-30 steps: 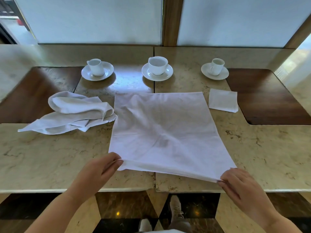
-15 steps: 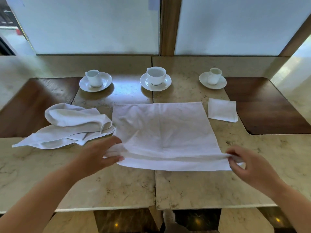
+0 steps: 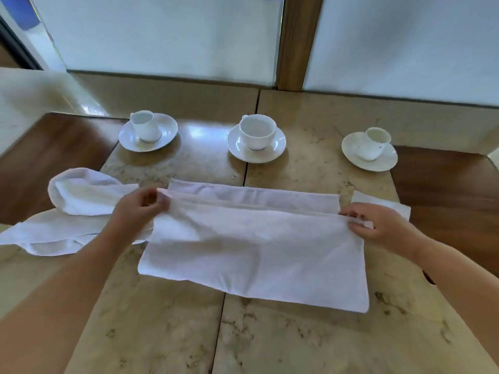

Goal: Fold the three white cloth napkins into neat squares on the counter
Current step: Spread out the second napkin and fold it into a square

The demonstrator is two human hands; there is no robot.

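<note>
Marble counter (image 3: 167,333) — both hands pinch napkin (image 3: 256,255) edge.

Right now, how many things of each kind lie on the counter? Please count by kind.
White cloth napkins: 3 (being folded, crumpled, folded square)
White cups: 3 ()
White saucers: 3 ()
Total: 9
</note>
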